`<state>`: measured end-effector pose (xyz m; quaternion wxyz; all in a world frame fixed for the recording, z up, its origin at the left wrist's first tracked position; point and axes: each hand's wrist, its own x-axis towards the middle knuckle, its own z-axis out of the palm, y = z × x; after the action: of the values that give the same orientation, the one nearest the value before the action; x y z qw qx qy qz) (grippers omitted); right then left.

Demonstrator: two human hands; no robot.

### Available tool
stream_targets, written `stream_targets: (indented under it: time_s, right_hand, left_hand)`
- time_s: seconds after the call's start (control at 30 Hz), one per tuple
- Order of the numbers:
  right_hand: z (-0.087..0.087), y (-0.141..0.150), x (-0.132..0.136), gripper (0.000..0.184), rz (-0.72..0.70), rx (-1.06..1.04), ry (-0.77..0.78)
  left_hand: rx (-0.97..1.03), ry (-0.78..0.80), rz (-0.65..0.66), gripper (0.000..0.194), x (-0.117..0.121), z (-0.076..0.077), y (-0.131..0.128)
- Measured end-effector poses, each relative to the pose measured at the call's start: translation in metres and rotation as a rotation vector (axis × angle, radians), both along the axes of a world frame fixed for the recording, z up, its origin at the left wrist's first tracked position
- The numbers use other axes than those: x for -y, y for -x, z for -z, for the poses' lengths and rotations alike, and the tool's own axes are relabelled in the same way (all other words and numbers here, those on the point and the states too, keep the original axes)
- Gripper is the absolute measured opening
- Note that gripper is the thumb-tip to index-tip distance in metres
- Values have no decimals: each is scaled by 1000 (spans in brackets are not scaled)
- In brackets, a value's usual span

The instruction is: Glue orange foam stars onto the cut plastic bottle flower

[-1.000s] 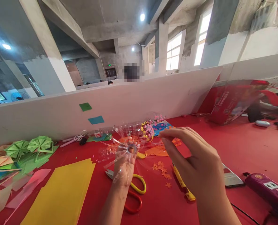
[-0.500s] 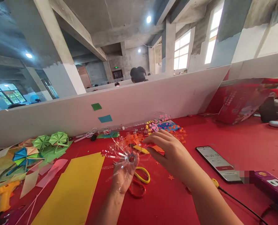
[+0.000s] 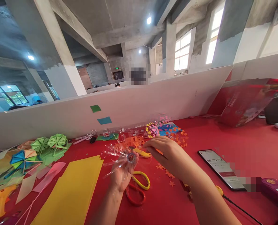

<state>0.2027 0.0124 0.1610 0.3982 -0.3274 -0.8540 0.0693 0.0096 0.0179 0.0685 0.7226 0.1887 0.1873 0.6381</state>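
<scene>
My left hand (image 3: 122,175) is closed round the neck of a clear plastic bottle top (image 3: 126,153) cut into strips that fan out like petals, held up over the red table (image 3: 199,193). Some of the strips carry small coloured paper stars (image 3: 153,129). My right hand (image 3: 168,154) reaches in from the right, its fingers pinched at one of the strips near the bottle's ring. Below the hands lie scissors with yellow and red handles (image 3: 139,187).
Yellow paper sheets (image 3: 70,190) lie at lower left, with green and blue folded paper fans (image 3: 47,143) beyond them. A phone (image 3: 220,168) and a purple power strip (image 3: 274,190) sit at right. A white partition wall (image 3: 141,103) runs along the table's far edge. Loose orange stars (image 3: 167,175) are scattered.
My right hand has come down and left from mid-air to the plastic strips. The view has shifted, so the phone now shows fully at right.
</scene>
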Motion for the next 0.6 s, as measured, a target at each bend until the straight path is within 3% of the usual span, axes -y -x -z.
stream_targets:
  time_s: [0.3, 0.43, 0.6]
  right_hand:
    - [-3, -7, -5, 10, 192, -105, -70]
    - [2, -4, -10, 13, 186, -44, -130]
    - [2, 3, -10, 16, 151, -6, -166]
  left_hand:
    - [-52, -115, -78, 27, -22, -34, -32]
    - [-86, -119, -123, 34, -24, -36, -38]
    - [-103, -130, -117, 30, -26, -33, -40]
